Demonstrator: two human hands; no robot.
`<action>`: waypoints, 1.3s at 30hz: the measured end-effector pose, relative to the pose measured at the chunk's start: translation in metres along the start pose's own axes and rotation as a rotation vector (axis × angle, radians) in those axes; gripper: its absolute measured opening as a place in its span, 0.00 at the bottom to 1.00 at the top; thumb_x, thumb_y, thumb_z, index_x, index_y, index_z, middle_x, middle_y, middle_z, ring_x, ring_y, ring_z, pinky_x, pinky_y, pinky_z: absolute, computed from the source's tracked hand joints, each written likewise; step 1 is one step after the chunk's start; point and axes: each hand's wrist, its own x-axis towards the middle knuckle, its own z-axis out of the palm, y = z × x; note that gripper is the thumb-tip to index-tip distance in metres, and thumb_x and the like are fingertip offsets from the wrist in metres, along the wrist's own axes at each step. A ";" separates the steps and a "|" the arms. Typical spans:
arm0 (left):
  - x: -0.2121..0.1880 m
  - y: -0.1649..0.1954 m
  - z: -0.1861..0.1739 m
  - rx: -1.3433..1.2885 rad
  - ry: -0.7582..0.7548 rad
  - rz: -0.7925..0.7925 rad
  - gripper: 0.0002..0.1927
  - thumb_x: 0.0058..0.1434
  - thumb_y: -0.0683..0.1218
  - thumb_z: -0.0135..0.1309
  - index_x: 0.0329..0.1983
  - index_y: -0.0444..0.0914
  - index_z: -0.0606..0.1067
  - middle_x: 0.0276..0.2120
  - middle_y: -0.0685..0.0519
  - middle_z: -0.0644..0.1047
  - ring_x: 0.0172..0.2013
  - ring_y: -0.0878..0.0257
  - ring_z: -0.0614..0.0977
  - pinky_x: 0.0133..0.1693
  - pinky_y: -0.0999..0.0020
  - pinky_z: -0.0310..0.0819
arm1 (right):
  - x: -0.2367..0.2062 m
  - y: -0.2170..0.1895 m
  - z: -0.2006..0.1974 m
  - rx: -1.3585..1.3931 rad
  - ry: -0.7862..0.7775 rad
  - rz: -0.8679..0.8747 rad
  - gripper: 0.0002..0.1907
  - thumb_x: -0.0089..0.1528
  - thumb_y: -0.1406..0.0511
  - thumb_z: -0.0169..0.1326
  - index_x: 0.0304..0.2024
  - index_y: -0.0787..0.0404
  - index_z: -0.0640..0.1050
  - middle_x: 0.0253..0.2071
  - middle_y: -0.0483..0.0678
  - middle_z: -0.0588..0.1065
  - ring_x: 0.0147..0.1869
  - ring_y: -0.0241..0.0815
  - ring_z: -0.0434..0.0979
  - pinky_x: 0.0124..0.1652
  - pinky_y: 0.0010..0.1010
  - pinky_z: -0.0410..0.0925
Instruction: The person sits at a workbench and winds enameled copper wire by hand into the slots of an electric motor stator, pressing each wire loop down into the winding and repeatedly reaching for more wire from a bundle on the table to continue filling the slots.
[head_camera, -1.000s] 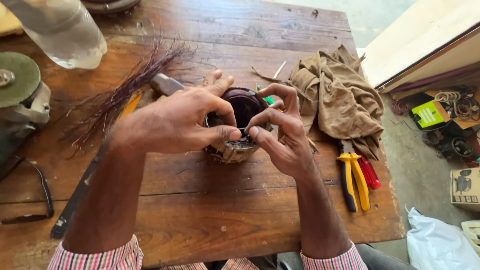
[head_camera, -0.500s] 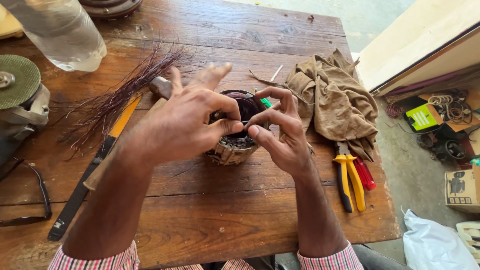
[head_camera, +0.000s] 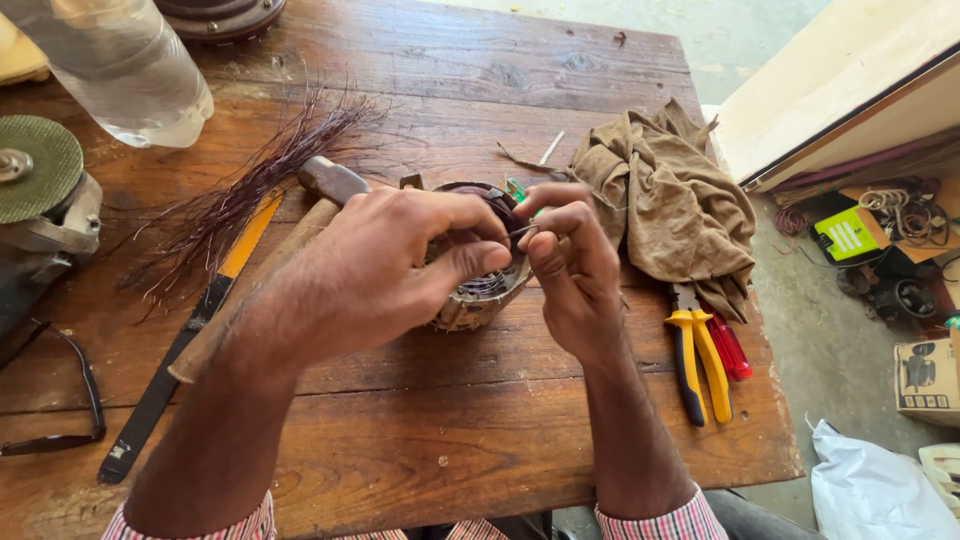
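A round motor stator (head_camera: 478, 300) with dark winding wire inside stands on the wooden table (head_camera: 420, 420). My left hand (head_camera: 390, 270) wraps over its left side, thumb and fingers pinched near the top rim. My right hand (head_camera: 570, 270) is at its right side, pinching a thin piece, a wire or sliver, between thumb and forefinger just above the core. Most of the stator is hidden by both hands.
A bundle of loose dark wire (head_camera: 240, 200), a hammer (head_camera: 290, 240) and a yellow-handled saw (head_camera: 180, 350) lie left. A brown rag (head_camera: 665, 200), yellow pliers (head_camera: 700, 350) and a red screwdriver (head_camera: 730, 350) lie right. A plastic bottle (head_camera: 120, 60) and a grinder (head_camera: 40, 190) sit far left.
My left hand has slid lower over the stator's left side, fingers curling in. My right hand's pinch has risen to the top rim. The view shifted slightly.
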 end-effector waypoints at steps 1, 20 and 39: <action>0.001 -0.001 -0.002 0.000 -0.035 -0.088 0.10 0.66 0.49 0.53 0.44 0.44 0.82 0.30 0.55 0.85 0.24 0.62 0.79 0.28 0.62 0.74 | 0.001 0.001 0.002 0.055 0.017 0.063 0.14 0.70 0.55 0.53 0.42 0.60 0.74 0.52 0.48 0.72 0.42 0.32 0.66 0.42 0.27 0.63; 0.002 0.007 0.043 0.067 0.397 0.663 0.06 0.70 0.45 0.56 0.43 0.39 0.81 0.35 0.52 0.83 0.37 0.65 0.80 0.43 0.63 0.76 | -0.005 0.009 -0.012 -0.232 0.379 -0.462 0.13 0.71 0.61 0.59 0.50 0.61 0.73 0.42 0.47 0.76 0.40 0.36 0.76 0.42 0.27 0.72; 0.002 -0.008 0.013 0.224 0.437 0.289 0.07 0.64 0.45 0.59 0.40 0.38 0.83 0.31 0.52 0.83 0.34 0.62 0.78 0.43 0.62 0.75 | 0.014 0.014 -0.061 -0.885 0.291 -0.472 0.04 0.69 0.64 0.59 0.45 0.54 0.82 0.36 0.41 0.77 0.45 0.38 0.70 0.49 0.32 0.64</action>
